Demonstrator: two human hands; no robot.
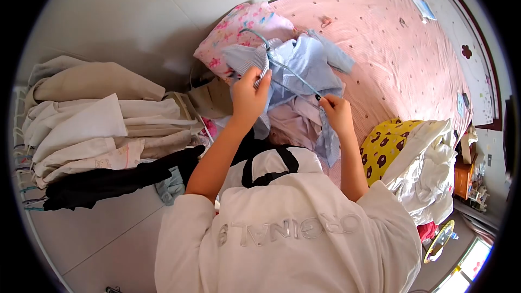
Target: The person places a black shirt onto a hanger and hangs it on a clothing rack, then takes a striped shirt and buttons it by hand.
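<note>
A light blue striped shirt [304,59] is spread in front of me over the bed's near edge. A blue clothes hanger [293,72] lies across it, its hook pointing up and left. My left hand [251,95] is closed on the striped edge of the shirt, near the hanger's neck. My right hand [337,113] pinches the right end of the hanger, where a small dark spot shows by the fingers. Below the shirt lies a pale pinkish garment [296,122], partly covered by it.
The bed [380,38] has a pink sheet, with a floral pillow [233,35] behind the shirt. Hung clothes [103,125] fill a rack on the left. A yellow patterned cloth [385,144] and a white crumpled cloth [426,168] lie to the right.
</note>
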